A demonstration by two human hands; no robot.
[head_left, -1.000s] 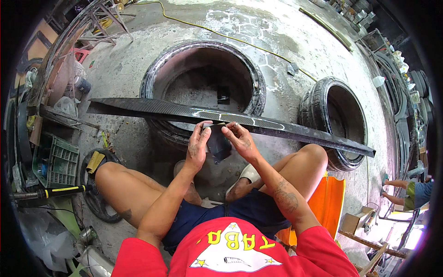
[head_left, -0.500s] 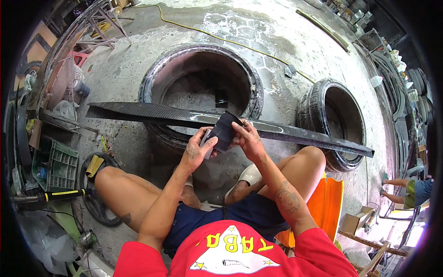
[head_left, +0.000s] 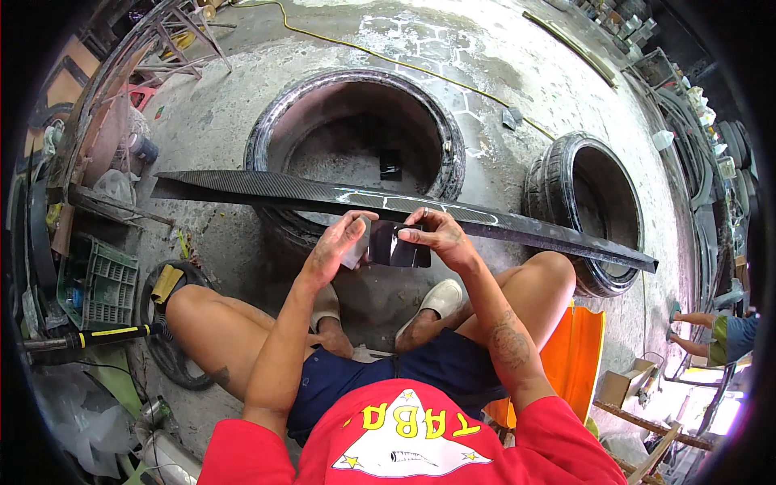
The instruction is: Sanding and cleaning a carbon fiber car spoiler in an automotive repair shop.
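Note:
In my left hand (head_left: 327,249) is a grey rectangular block (head_left: 356,244), pinched between thumb and fingers. My right hand (head_left: 442,235) grips the upper right edge of a black sheet of sandpaper (head_left: 399,249), which hangs flat beside the block and catches a bright glint. Whether the sheet touches the block or the left fingertips, I cannot tell. Just beyond both hands, a long black carbon-fibre strip (head_left: 279,188) lies across two tyres. The larger tyre (head_left: 257,133) is ahead of me and the smaller one (head_left: 543,186) to the right.
A small dark square (head_left: 390,165) lies inside the larger tyre. At left are a green crate (head_left: 110,283) and a black hose ring (head_left: 153,347). An orange panel (head_left: 578,356) leans by my right knee. A yellow hose (head_left: 388,61) crosses the floor. Another person's legs (head_left: 693,333) show far right.
My hands have drawn slightly apart. The sandpaper has gone from tilted and overlapping the block to lying level beside it, and its face shines now. The block remains in my left hand.

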